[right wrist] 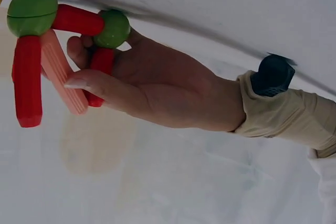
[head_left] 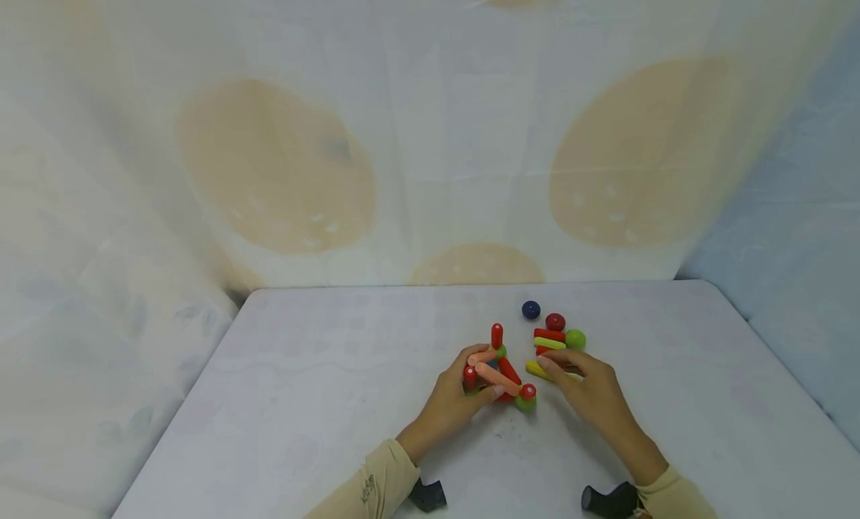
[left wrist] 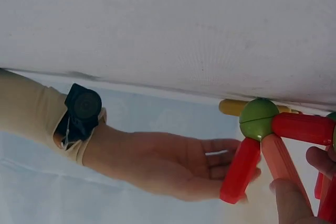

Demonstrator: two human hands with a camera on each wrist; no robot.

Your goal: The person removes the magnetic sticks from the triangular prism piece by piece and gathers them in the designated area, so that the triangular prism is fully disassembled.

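Observation:
My left hand (head_left: 478, 388) grips a small frame of red and orange rods joined by green balls (head_left: 500, 373) that stands on the white table (head_left: 322, 399). In the right wrist view the left hand's thumb and fingers (right wrist: 100, 87) curl round an orange rod (right wrist: 63, 74) and a red rod under a green ball (right wrist: 113, 28). Just right of the frame, my right hand (head_left: 556, 371) has relaxed, fairly straight fingers over a yellow rod (head_left: 536, 369) on the table. The left wrist view shows the right hand's open palm (left wrist: 173, 163) behind a red rod (left wrist: 240, 170).
Loose pieces lie just beyond the right hand: a dark blue ball (head_left: 531, 309), a red ball (head_left: 555, 322), a green ball (head_left: 575, 339), a red rod (head_left: 549, 334) and a yellow-green rod (head_left: 549, 343). Patterned cloth hangs behind and beside the table.

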